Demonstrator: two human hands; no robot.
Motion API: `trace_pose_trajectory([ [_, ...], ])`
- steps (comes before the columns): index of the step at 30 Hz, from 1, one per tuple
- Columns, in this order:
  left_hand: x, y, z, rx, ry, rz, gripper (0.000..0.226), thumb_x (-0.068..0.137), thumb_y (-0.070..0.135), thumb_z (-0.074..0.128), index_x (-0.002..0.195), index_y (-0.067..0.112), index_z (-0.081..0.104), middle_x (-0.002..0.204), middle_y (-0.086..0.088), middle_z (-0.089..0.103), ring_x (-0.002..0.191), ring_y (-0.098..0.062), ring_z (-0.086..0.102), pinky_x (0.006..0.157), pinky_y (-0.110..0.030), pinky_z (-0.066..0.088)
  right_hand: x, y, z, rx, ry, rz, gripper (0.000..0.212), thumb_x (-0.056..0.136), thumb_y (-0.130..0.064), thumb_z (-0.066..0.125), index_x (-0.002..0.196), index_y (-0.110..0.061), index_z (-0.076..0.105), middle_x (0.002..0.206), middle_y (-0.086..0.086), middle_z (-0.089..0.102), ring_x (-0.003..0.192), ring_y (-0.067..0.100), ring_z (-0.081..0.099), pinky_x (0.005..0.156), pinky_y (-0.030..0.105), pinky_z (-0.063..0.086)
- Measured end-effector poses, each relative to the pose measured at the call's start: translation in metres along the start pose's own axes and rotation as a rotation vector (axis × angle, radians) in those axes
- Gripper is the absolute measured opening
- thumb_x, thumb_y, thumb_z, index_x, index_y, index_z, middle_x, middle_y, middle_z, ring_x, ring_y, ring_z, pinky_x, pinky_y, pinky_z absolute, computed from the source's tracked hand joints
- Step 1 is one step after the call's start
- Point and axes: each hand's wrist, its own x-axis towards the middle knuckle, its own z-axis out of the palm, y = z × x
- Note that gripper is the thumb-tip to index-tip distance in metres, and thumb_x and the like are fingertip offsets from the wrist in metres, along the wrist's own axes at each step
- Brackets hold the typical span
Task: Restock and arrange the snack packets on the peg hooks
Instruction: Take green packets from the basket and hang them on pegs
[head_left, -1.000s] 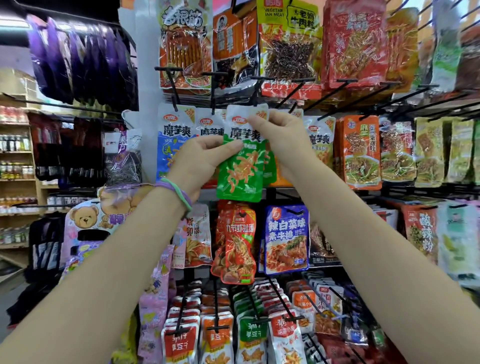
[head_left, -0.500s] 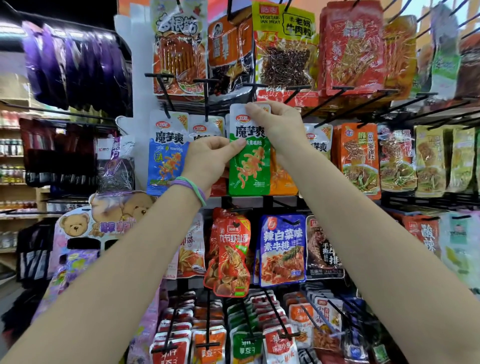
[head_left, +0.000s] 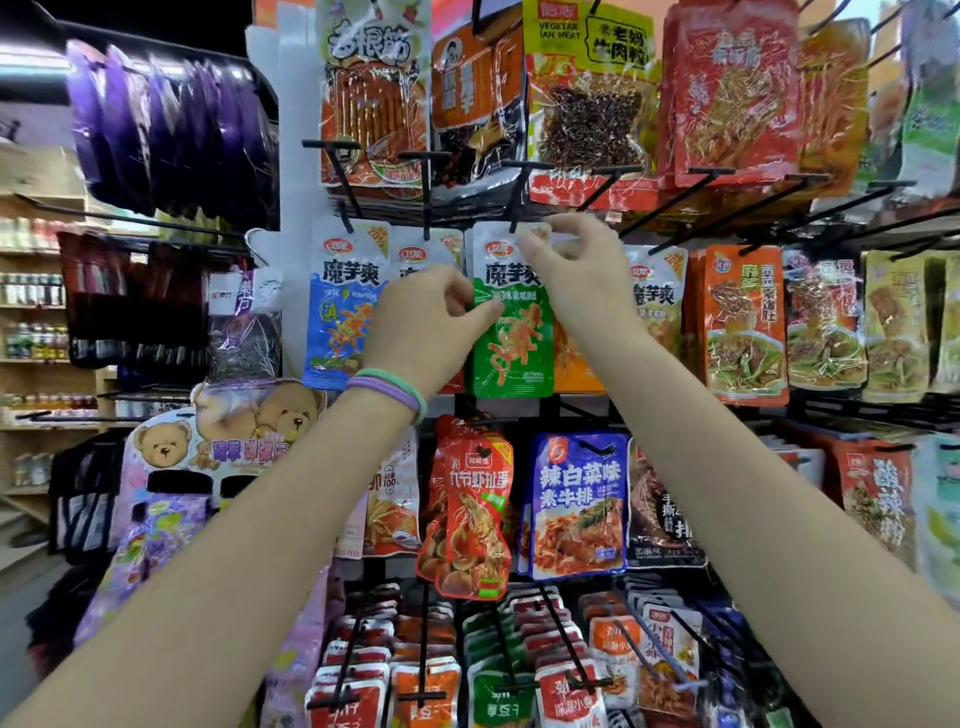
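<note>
- While the green packet (head_left: 511, 332) hangs from the black peg hook (head_left: 519, 195) in the middle row, we judge the step in hand to be seating and squaring it on that hook
- We pinch its left edge with the left hand (head_left: 423, 327), thumb in front, fingers curled
- We pinch its top right corner, just beside the hanging hole, with the right hand (head_left: 584, 275); the remaining fingers are loosely spread
- We judge that the next move calls for sliding the hole fully back along the hook, then releasing both hands so the packet hangs straight between the blue packet (head_left: 343, 322) and the orange packet (head_left: 574, 364) behind it
- Compared with the frame a second ago, the packet was tilted and is now upright; both hands sit in much the same places on it
</note>
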Motion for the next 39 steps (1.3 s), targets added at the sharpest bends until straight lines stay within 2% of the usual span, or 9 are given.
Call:
trace_pose_trajectory([
  [3, -0.006, -0.003, -0.017, 0.415, 0.181, 0.322, 0.048, 0.084, 0.044, 0.077, 0.119, 0.016, 0.061, 0.115, -0.01, 0.061, 0.105, -0.03, 0.057, 0.081, -0.041, 0.045, -0.018, 0.016, -0.007, -0.382, 0.097, -0.429, 0.046, 0.094, -0.034, 0.068, 0.135, -0.018, 0.052, 0.118, 0.008, 0.059, 0.109, 0.024, 0.055, 0.09, 0.033, 0.046],
  [5, -0.002, -0.013, -0.025, 0.577, 0.085, 0.391, 0.063, 0.084, 0.051, 0.074, 0.137, 0.021, 0.056, 0.139, -0.014, 0.051, 0.129, -0.035, 0.046, 0.098, -0.049, 0.039, -0.023, 0.023, -0.004, -0.659, 0.038, -0.591, 0.059, 0.09, -0.043, 0.07, 0.143, -0.023, 0.051, 0.141, 0.012, 0.049, 0.127, 0.031, 0.046, 0.103, 0.043, 0.039],
  [9, 0.005, -0.03, -0.027, 0.689, -0.141, 0.318, 0.068, 0.091, 0.059, 0.062, 0.151, 0.033, 0.044, 0.164, -0.005, 0.028, 0.152, -0.03, 0.019, 0.117, -0.051, 0.018, -0.024, 0.027, 0.009, -0.944, -0.256, -0.423, 0.077, 0.092, -0.061, 0.058, 0.157, -0.036, 0.025, 0.168, 0.004, 0.009, 0.154, 0.03, 0.011, 0.119, 0.05, 0.02],
  [12, 0.006, -0.037, -0.026, 0.631, -0.18, 0.328, 0.063, 0.094, 0.052, 0.061, 0.152, 0.033, 0.045, 0.167, -0.001, 0.023, 0.154, -0.028, 0.016, 0.12, -0.047, 0.013, -0.019, 0.028, 0.014, -0.992, -0.29, -0.39, 0.08, 0.094, -0.061, 0.056, 0.159, -0.037, 0.016, 0.17, 0.003, 0.002, 0.155, 0.029, 0.005, 0.121, 0.051, 0.016],
  [17, 0.005, -0.046, -0.032, 0.505, -0.205, 0.332, 0.065, 0.088, 0.058, 0.045, 0.146, 0.03, 0.053, 0.163, -0.004, 0.034, 0.151, -0.03, 0.026, 0.119, -0.048, 0.02, -0.023, 0.029, 0.009, -0.945, -0.318, -0.378, 0.072, 0.097, -0.051, 0.059, 0.158, -0.032, 0.025, 0.168, 0.004, 0.015, 0.155, 0.026, 0.01, 0.123, 0.049, 0.015],
  [21, -0.011, -0.038, -0.033, 0.324, -0.141, 0.398, 0.064, 0.09, 0.058, 0.044, 0.141, 0.022, 0.059, 0.153, -0.011, 0.047, 0.141, -0.033, 0.04, 0.115, -0.05, 0.03, -0.052, 0.025, -0.016, -0.672, -0.135, -0.489, 0.043, 0.097, -0.034, 0.063, 0.135, -0.013, 0.059, 0.141, 0.01, 0.054, 0.134, 0.029, 0.046, 0.112, 0.045, 0.036],
  [26, -0.069, 0.006, 0.014, -0.06, -0.024, 0.642, 0.039, 0.096, 0.037, 0.056, 0.123, 0.011, 0.069, 0.125, -0.012, 0.063, 0.118, -0.035, 0.057, 0.098, -0.052, 0.045, -0.139, 0.021, -0.086, -0.582, 0.11, -0.49, 0.023, 0.099, -0.021, 0.058, 0.111, -0.004, 0.069, 0.111, 0.007, 0.064, 0.108, 0.022, 0.059, 0.093, 0.041, 0.048],
  [30, -0.153, 0.043, 0.095, -0.315, -0.13, 0.637, 0.03, 0.097, 0.027, 0.058, 0.115, 0.007, 0.071, 0.115, -0.01, 0.067, 0.11, -0.032, 0.061, 0.098, -0.041, 0.044, -0.23, 0.057, -0.169, -0.756, 0.148, -0.329, 0.019, 0.098, -0.015, 0.056, 0.101, -0.002, 0.069, 0.096, 0.006, 0.064, 0.092, 0.023, 0.06, 0.085, 0.037, 0.048],
  [39, -0.404, 0.118, 0.324, -0.328, -1.032, 0.491, 0.055, 0.096, 0.047, 0.041, 0.129, 0.012, 0.066, 0.123, -0.011, 0.068, 0.11, -0.034, 0.065, 0.088, -0.047, 0.056, -0.484, 0.234, -0.398, -1.064, -0.021, 0.653, 0.043, 0.09, -0.042, 0.051, 0.106, -0.007, 0.07, 0.095, 0.013, 0.065, 0.088, 0.036, 0.065, 0.074, 0.044, 0.053],
])
